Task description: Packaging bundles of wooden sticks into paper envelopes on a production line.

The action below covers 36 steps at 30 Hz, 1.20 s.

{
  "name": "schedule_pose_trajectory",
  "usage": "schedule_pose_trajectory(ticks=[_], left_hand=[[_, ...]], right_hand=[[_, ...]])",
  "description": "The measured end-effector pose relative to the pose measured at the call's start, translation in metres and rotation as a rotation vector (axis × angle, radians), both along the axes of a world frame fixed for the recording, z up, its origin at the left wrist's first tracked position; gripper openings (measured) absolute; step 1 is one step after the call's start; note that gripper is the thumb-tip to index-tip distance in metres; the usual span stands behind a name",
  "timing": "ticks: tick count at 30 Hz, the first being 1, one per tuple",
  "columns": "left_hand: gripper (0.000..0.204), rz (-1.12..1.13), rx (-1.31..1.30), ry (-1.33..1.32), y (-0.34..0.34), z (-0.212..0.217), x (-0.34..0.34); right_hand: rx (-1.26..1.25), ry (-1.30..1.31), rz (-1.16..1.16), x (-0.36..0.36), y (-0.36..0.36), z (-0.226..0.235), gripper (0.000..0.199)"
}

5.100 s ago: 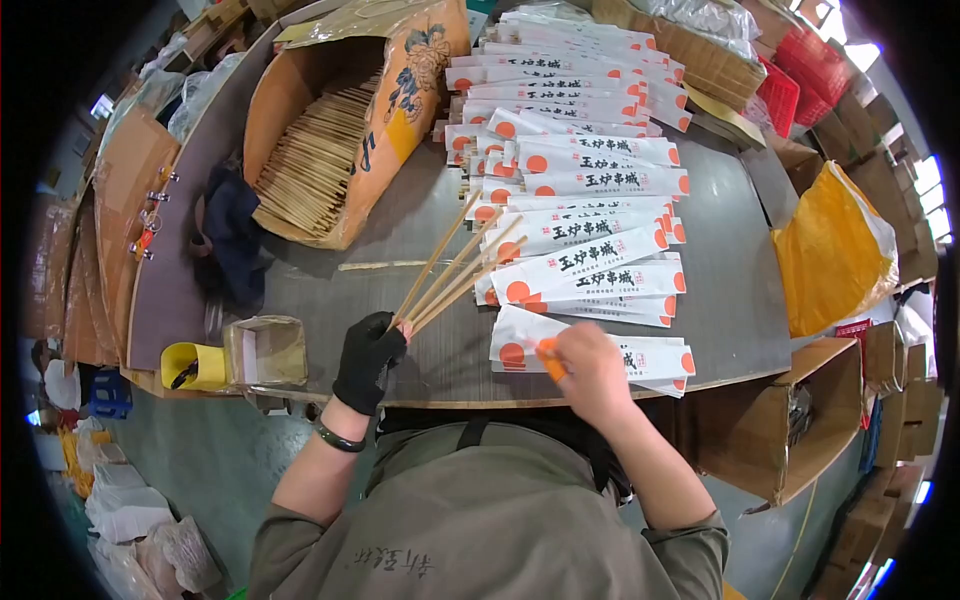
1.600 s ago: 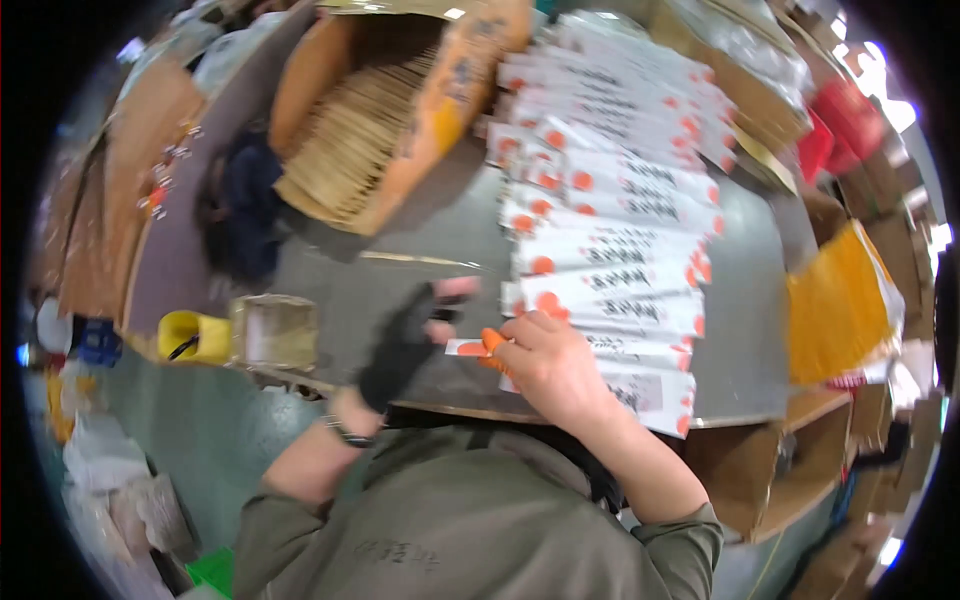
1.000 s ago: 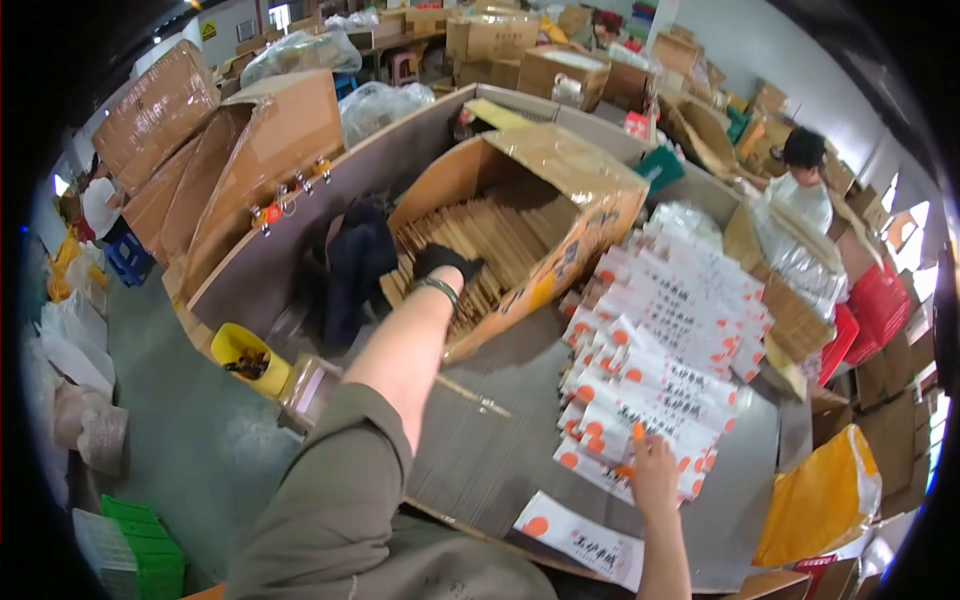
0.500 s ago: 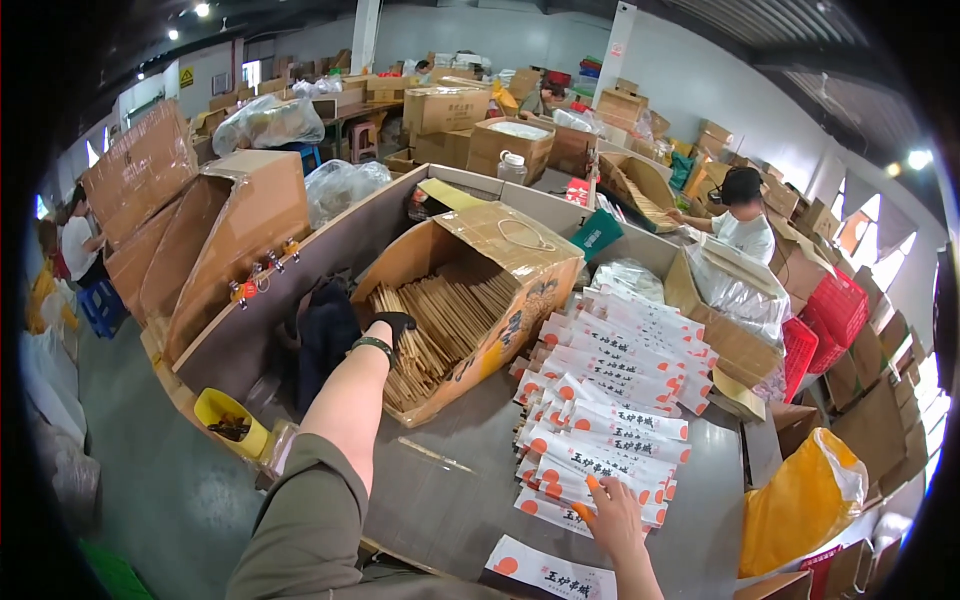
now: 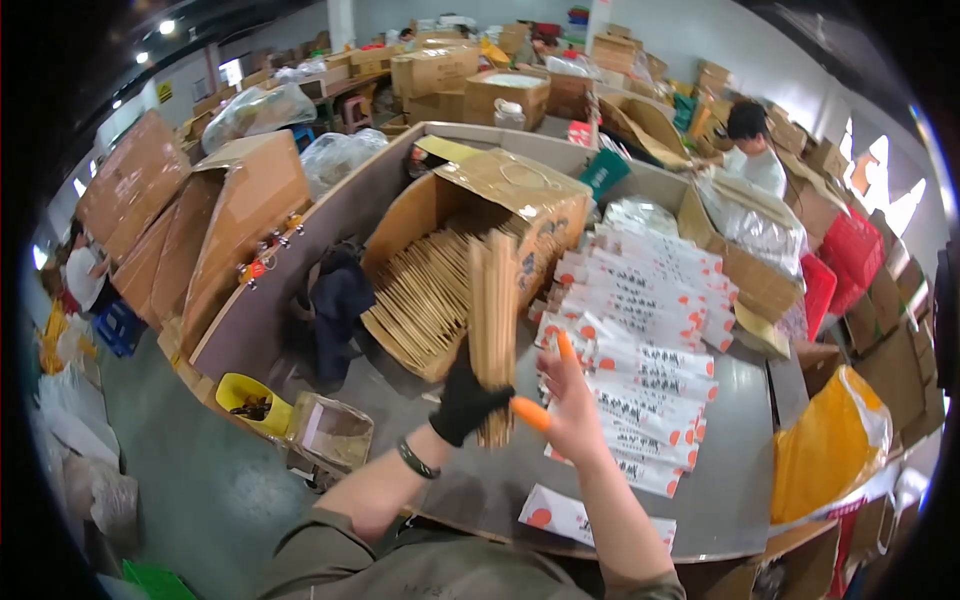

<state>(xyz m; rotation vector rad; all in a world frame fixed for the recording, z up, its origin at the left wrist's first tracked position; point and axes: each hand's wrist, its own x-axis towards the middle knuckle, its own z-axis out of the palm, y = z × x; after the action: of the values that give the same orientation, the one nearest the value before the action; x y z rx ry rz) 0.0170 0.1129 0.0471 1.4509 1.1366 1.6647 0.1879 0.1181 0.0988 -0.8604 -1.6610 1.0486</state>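
A bundle of light wooden chopsticks (image 5: 493, 310) stands nearly upright in my left hand (image 5: 468, 402), which wears a black glove and is closed around its lower part. Close beside the bundle's lower end is my right hand (image 5: 575, 405), fingers apart and holding nothing; orange covers sit on its thumb and one finger. Behind the bundle, a cardboard box (image 5: 520, 180) lies with its open side toward me, with many more chopsticks (image 5: 420, 300) stacked inside. Overlapping white paper sleeves (image 5: 650, 385) with orange dots are spread on the right. One separate sleeve (image 5: 560, 515) lies near the table's front edge.
A yellow bin (image 5: 265, 402) and a small open carton (image 5: 335, 428) are at the table's left edge. Dark cloth (image 5: 340, 300) lies left of the box. A plastic-lined carton (image 5: 745, 235) and a yellow sack (image 5: 835, 440) stand right. A co-worker (image 5: 755, 155) sits beyond.
My left hand has come out of the box toward me with a bundle of chopsticks. My right hand has lifted off the sleeves and moved left, next to the bundle. The view has shifted.
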Motion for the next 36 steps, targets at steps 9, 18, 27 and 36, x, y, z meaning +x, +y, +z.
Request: schedule_pose_trajectory(ticks=[9, 18, 27, 36], left_hand=[[0.060, 0.102, -0.129, 0.358, -0.062, -0.059, 0.056], [0.044, -0.041, 0.140, 0.367, -0.065, -0.110, 0.038], [0.036, -0.292, -0.024, 0.366, -0.073, -0.052, 0.019], [0.055, -0.392, -0.313, 0.401, -0.097, -0.084, 0.015]], right_hand=[[-0.184, 0.352, 0.038, -0.025, -0.054, -0.039, 0.077], [-0.091, 0.317, 0.104, -0.019, -0.070, -0.060, 0.077], [-0.377, 0.418, 0.071, -0.021, -0.088, -0.077, 0.053], [-0.158, 0.423, 0.076, -0.018, -0.087, -0.052, 0.051]])
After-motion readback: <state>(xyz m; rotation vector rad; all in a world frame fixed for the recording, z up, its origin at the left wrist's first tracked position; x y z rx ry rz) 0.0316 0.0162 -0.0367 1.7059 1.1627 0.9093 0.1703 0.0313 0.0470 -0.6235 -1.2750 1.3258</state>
